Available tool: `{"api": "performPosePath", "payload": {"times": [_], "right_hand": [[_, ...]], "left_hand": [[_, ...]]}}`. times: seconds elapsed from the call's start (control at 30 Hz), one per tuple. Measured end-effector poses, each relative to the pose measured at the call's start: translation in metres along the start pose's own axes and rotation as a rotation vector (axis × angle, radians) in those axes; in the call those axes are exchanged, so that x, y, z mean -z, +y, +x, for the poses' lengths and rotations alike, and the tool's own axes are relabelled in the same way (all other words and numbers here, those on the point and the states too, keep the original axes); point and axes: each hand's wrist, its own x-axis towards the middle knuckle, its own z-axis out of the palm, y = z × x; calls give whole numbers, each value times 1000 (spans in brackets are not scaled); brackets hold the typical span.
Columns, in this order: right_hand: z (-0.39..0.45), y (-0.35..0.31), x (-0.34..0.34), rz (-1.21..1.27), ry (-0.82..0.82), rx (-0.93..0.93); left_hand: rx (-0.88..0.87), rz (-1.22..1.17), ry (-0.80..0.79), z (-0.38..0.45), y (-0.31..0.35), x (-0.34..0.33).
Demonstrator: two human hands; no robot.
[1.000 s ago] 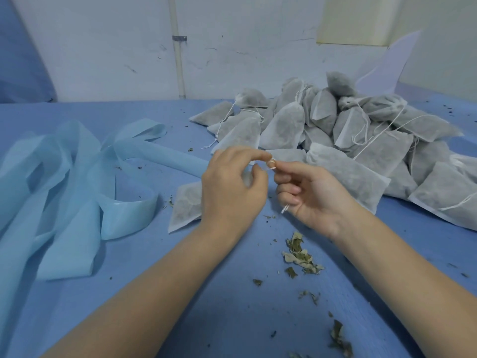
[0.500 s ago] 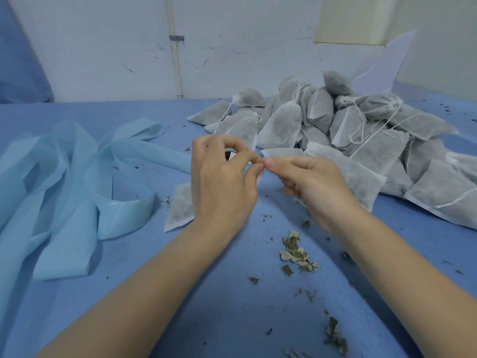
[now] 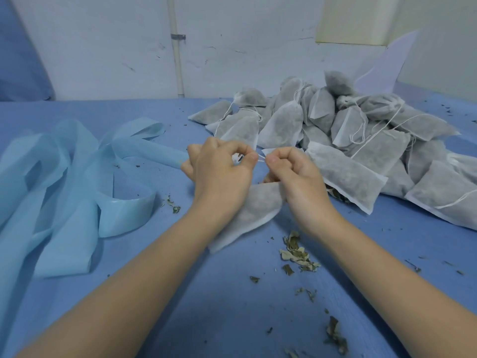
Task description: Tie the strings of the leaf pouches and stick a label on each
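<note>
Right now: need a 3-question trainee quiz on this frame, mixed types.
1. True or false: both hands pinch the string of the pouch in front of the person.
2. On which side of the hands does the pile of pouches lie? A) left B) right C) behind the person
3. Fill in: loose ____ lie on the blue table near the right forearm.

Key:
1. True: left hand and right hand each pinch an end.
2. B.
3. Dried leaves.

Blue table (image 3: 206, 319) with pouch pile (image 3: 361, 140), pale-blue strips (image 3: 67, 182), leaf crumbs (image 3: 296, 251).
</note>
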Motion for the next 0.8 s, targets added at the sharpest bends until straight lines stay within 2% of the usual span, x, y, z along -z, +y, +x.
{"api": "performPosePath", "payload": {"times": [0.17,0.27,0.37,0.47,0.6,0.7,0.8], "right_hand": [[3,-4,6,-140,22,40],[5,-5,6,-73,81,55],[6,-6,8,-5,212,63],[10,-7,11,133,332,42],[17,-9,17,362,487,21],[19,-8,21,386,577,45],[19,-5,24,333,622,86]], "left_hand": [[53,15,100,7,-5,8],[41,-87,83,7,-6,7],[1,-224,12,2,-3,4],[-13,-257,-35,-5,-3,-3],[114,-351,-77,-9,-5,-12],[236,-430,-93,-14,-5,-14],[477,-672,-282,-14,-2,-13]]}}
